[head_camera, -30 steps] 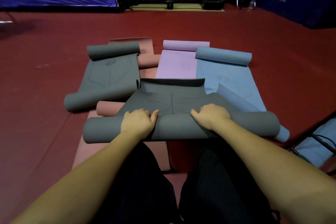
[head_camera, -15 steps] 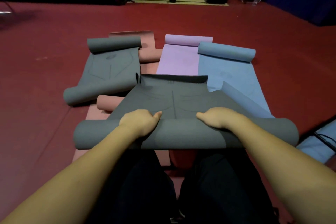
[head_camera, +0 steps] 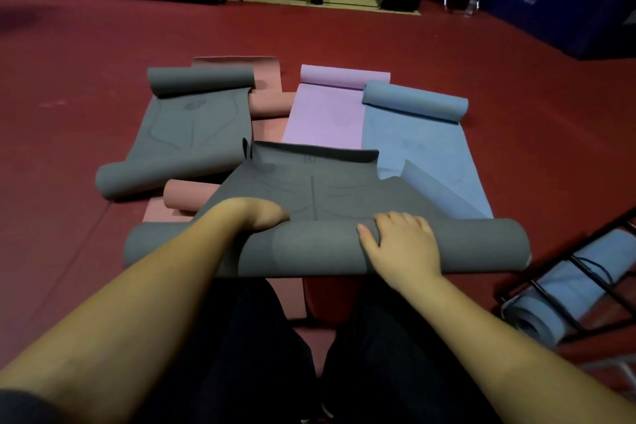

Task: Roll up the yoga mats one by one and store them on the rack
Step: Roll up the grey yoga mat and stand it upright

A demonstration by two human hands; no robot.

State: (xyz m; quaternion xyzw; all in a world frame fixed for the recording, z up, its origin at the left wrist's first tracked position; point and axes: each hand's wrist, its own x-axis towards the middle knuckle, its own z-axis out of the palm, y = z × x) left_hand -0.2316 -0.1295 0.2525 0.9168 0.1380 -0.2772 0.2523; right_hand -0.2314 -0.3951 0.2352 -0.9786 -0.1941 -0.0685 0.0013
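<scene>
grey mat roll (head_camera: 323, 248) under both hands (head_camera: 401, 244)

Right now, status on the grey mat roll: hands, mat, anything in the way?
Left hand tucked over the roll's far side, right hand flat on top. Dark grey mat partly rolled, flat end ahead. Blue mat and pink roll underneath it.

Roll of the dark grey mat (head_camera: 327, 248) sat across my knees under both hands, blocking straight-ahead reach at floor level. Ahead: pile of second grey mat (head_camera: 192, 134), pink mat (head_camera: 272, 103), purple mat (head_camera: 327, 110), blue mat (head_camera: 413, 134), edges overlapping. Open red floor (head_camera: 69, 113) to my left. Right side tight: black rack (head_camera: 585, 286) holding a rolled blue mat (head_camera: 537, 317).
</scene>
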